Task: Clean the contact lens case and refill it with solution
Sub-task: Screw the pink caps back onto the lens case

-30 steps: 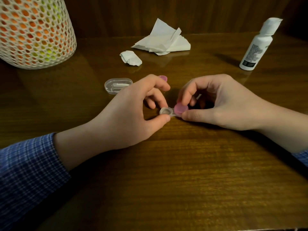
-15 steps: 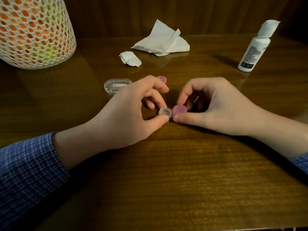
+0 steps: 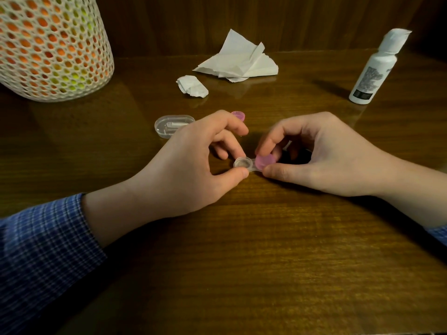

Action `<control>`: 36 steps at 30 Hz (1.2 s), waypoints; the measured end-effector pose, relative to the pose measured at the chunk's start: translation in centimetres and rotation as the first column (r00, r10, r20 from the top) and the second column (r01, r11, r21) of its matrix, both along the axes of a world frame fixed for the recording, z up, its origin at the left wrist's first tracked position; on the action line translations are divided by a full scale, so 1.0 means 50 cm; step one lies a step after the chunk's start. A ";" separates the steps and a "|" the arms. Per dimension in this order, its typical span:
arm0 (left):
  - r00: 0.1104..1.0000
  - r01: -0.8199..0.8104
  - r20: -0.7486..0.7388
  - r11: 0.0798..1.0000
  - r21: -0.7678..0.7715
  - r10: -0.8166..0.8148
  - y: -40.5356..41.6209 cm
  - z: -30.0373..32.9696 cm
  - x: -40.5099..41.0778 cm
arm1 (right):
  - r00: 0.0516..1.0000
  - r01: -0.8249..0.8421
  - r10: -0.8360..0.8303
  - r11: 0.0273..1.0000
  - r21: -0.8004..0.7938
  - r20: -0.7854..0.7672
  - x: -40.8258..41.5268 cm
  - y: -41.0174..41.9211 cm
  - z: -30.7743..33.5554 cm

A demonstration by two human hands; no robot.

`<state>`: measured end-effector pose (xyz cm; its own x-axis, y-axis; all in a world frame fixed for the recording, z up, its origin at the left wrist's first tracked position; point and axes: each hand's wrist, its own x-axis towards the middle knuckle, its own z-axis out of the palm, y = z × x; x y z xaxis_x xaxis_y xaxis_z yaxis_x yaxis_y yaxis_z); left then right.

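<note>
Clear plastic contact lens case (image 3: 244,163) flat on glossy wood-grain table (image 3: 266,250), pinched by left hand (image 3: 183,165); round pink cap (image 3: 265,161) pinched by right hand (image 3: 324,155).

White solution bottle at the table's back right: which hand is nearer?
Right. The right hand lies below-left of the white solution bottle; the left hand is farther left, beyond the clear lens case.
</note>
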<state>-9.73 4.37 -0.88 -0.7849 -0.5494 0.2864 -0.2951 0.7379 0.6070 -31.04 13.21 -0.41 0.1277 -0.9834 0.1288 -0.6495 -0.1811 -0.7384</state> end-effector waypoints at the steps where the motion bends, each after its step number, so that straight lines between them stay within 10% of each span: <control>1: 1.000 0.002 -0.001 1.000 0.002 -0.002 0.000 0.000 0.000 | 1.000 -0.004 0.004 1.000 -0.002 0.001 -0.001 0.000 0.000; 36: 1.000 -0.007 0.005 1.000 0.019 0.007 0.001 0.000 0.000 | 0.998 -0.059 0.058 0.998 -0.033 -0.031 -0.006 -0.002 -0.008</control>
